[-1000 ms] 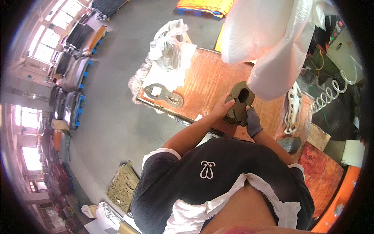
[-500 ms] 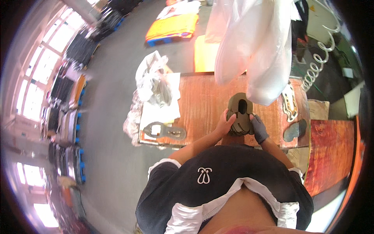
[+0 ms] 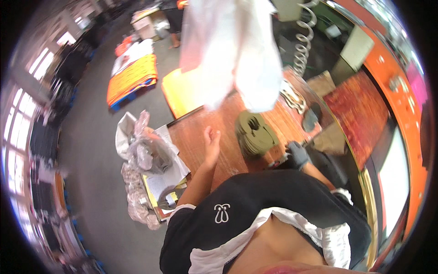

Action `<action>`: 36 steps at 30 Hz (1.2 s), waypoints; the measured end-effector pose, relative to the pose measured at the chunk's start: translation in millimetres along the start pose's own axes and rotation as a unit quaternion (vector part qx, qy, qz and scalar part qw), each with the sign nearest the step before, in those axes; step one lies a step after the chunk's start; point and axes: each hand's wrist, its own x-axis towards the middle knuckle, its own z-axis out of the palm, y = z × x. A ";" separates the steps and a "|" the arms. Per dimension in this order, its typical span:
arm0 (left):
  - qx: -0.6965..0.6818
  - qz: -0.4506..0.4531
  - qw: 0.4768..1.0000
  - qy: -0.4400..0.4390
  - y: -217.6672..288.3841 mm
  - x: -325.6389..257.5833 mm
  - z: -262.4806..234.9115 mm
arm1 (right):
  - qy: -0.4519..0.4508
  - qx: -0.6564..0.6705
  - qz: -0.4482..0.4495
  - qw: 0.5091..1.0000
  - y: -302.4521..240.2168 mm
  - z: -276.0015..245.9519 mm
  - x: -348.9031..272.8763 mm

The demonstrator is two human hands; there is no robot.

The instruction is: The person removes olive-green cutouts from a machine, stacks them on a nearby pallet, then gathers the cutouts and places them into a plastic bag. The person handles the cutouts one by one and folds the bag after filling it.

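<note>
A stack of olive-green shoe-upper pieces lies on the reddish-brown wooden table, its layers fanned a little and dark openings on top. Left of it, apart from the stack, my bare left hand is raised with its fingers apart and nothing in it. My right hand, in a grey glove, is at the table's near edge, right of the stack and not on it. Its dark fingertips blur into the edge there, so I cannot see whether they hold anything.
Translucent plastic bags hang over the table's far side. At the right end lie pale cut-out templates and a dark sole-shaped piece. A plastic bag and papers cover the left end. A coiled hose hangs behind.
Both hands have let go of the olive stack, which now lies on the table. My left hand moved away leftward, my right hand to the near edge. The whole view has turned.
</note>
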 end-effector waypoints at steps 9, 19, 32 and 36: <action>0.054 0.033 0.998 -0.026 -18.8 17.1 11.1 | -0.108 -0.094 -0.051 0.988 -35.2 39.4 41.8; 0.202 0.396 0.888 0.119 131.0 64.6 6.1 | -0.107 0.033 -0.191 0.975 -82.0 42.4 64.0; 0.206 0.348 0.907 -0.116 235.1 125.7 74.4 | -0.012 -0.169 -0.460 0.872 -181.2 76.4 -25.3; -0.129 0.325 0.924 -0.156 237.7 72.9 87.0 | 0.061 -0.218 -0.541 0.810 -220.0 93.0 -16.1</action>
